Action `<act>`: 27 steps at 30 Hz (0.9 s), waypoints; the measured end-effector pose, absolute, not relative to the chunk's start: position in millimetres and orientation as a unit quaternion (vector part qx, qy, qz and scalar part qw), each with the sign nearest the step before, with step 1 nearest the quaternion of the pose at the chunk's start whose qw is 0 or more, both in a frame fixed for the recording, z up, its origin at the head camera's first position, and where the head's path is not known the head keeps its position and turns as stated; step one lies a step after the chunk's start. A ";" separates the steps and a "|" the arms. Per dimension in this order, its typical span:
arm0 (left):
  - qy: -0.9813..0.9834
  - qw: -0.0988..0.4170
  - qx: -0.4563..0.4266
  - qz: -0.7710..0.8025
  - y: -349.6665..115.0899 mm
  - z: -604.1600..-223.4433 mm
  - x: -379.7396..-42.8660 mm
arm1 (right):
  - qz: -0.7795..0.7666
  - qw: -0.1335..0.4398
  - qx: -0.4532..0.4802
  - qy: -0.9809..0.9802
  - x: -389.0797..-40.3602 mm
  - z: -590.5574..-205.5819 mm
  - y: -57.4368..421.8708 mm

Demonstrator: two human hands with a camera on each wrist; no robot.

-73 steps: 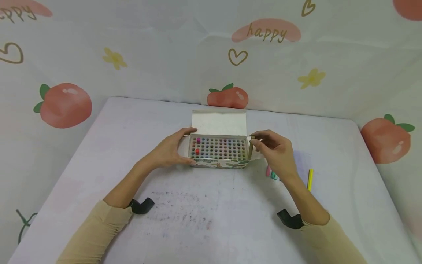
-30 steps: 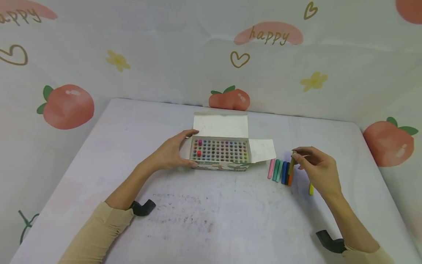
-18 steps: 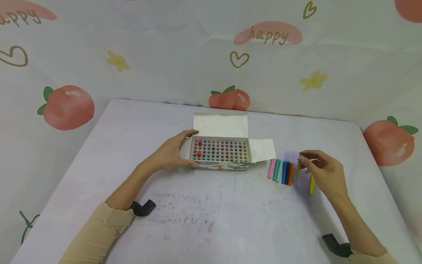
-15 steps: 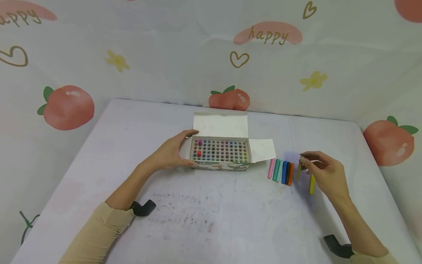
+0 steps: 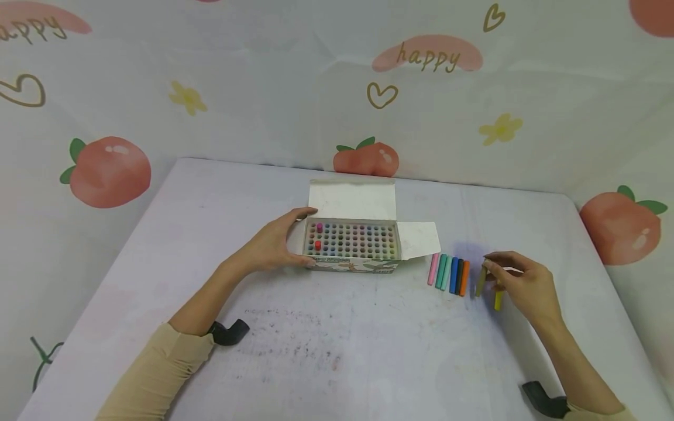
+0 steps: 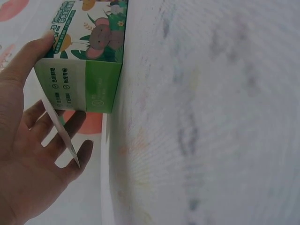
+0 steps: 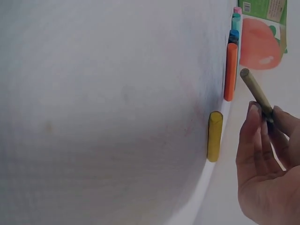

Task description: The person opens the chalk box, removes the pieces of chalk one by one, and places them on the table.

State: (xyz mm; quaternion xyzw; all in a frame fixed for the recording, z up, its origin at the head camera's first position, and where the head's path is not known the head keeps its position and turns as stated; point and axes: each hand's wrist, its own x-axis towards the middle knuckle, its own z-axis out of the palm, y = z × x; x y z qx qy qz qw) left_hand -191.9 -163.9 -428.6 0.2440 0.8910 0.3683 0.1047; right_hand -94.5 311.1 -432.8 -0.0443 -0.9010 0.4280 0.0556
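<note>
My left hand [image 5: 265, 242] grips the left end of an open chalk box [image 5: 350, 266], thumb at the front corner and index finger at the back. In the left wrist view the box's green end [image 6: 103, 84] shows, with the other fingers behind a side flap [image 6: 58, 124]. Inside the box is a holed tray [image 5: 363, 238] with a magenta chalk [image 5: 319, 227] and a red chalk [image 5: 318, 245] sticking up. My right hand [image 5: 526, 286] pinches an olive chalk [image 7: 255, 91] by its upper end, low over the table, between the orange chalk [image 7: 231, 70] and the yellow chalk [image 7: 214, 136].
A row of chalks lies right of the box: pink [image 5: 433, 269], two greens [image 5: 443, 272], blue [image 5: 454, 275], black [image 5: 460, 276] and orange. The box's lid [image 5: 351, 197] and right flap [image 5: 418, 240] stand folded out. A printed cloth [image 5: 263, 88] hangs behind the table.
My right hand has carried the olive chalk from the box's right end rightward past the row of chalks and then lowered it. My left hand has stayed at the box.
</note>
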 end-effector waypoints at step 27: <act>0.888 0.107 0.246 0.374 -164.3 -428.8 -191.2 | 0.399 0.025 -0.051 -0.915 -94.1 -431.0 307.6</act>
